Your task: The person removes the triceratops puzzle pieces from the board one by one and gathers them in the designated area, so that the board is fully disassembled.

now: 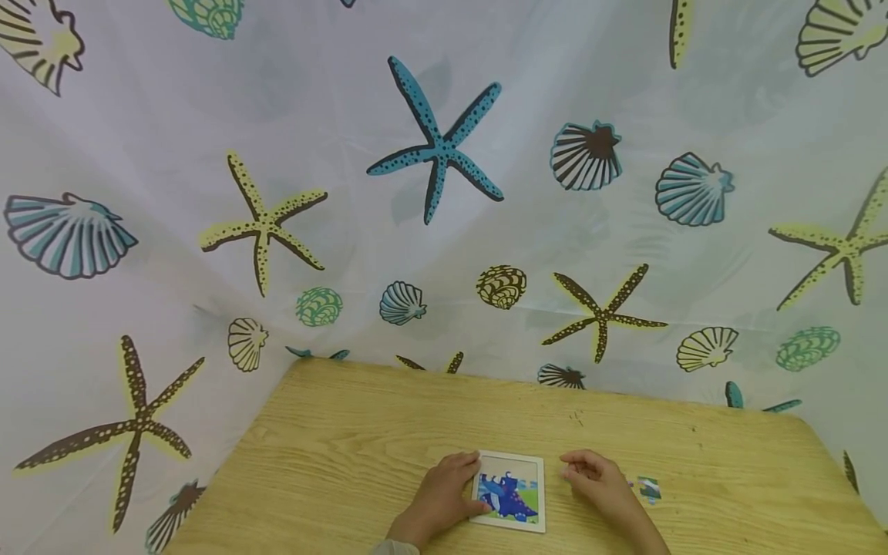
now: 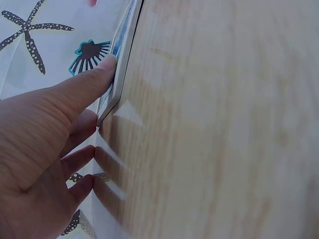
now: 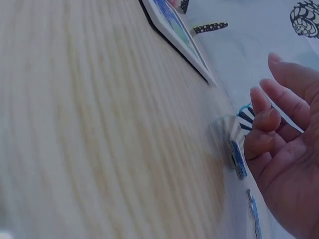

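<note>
A small jigsaw puzzle [image 1: 509, 497] in a white frame, with a blue dinosaur picture, lies flat on the wooden table. My left hand [image 1: 444, 493] holds it by the left side, thumb over the lower-left part of the picture, fingers along the edge near the top-left corner. In the left wrist view the thumb [image 2: 94, 77] presses on the frame's face. To the right of the puzzle, my right hand [image 1: 600, 486] hovers with loosely curled fingers and nothing between them. Just beyond it lie loose puzzle pieces [image 1: 649, 489], partly hidden behind the hand.
The wooden table [image 1: 333, 447] stretches out on both sides of the puzzle. A white curtain [image 1: 333, 116] printed with starfish and shells hangs behind it and at its sides.
</note>
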The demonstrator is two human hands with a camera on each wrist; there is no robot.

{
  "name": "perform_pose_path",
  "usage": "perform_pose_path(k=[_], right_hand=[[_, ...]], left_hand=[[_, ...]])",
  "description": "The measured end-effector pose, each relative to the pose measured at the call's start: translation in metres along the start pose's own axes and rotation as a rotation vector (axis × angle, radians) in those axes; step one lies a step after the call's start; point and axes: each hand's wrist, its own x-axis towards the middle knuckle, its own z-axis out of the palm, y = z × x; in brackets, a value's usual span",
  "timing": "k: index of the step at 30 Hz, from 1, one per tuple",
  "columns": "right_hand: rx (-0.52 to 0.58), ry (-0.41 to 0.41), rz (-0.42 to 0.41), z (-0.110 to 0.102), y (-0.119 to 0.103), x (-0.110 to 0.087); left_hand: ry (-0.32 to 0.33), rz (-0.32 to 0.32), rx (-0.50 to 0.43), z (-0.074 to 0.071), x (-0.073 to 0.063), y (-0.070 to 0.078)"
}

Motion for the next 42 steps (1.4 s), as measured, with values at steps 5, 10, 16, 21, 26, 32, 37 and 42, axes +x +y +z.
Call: perform_pose_path(k=[5, 10, 16, 21, 26, 32, 37, 42], right_hand=[[0.013, -0.048, -0.027, 0.024, -0.006, 0.006], [-0.003, -0.097, -0.058, 0.050, -0.014, 0.009], [-0.033, -0.152, -0.120, 0.072, -0.017, 0.012], [-0.058, -0.156, -0.135, 0.081, -0.014, 0.015], [-0.148, -0.161, -0.150, 0.085, -0.013, 0.017], [-0.280, -0.162, -0.212, 0.087, -0.013, 0.016], [-0.398, -0.150, -0.279, 0.089, -0.015, 0.017], [-0.435, -0.136, -0.291, 0.091, -0.018, 0.015]], left_hand=[[-0.004, -0.001, -0.001, 0.000, 0.000, 0.000], [0.002, -0.002, -0.001, 0.000, 0.001, 0.001], [0.004, 0.010, -0.004, -0.001, 0.000, 0.002], [-0.009, 0.009, -0.004, 0.000, 0.000, 0.001], [-0.004, 0.007, 0.015, 0.000, 0.001, 0.000], [0.011, 0.014, 0.022, 0.001, 0.001, -0.001], [0.013, 0.022, 0.024, 0.000, 0.001, -0.002], [0.017, 0.028, 0.020, -0.001, 0.001, -0.001]])
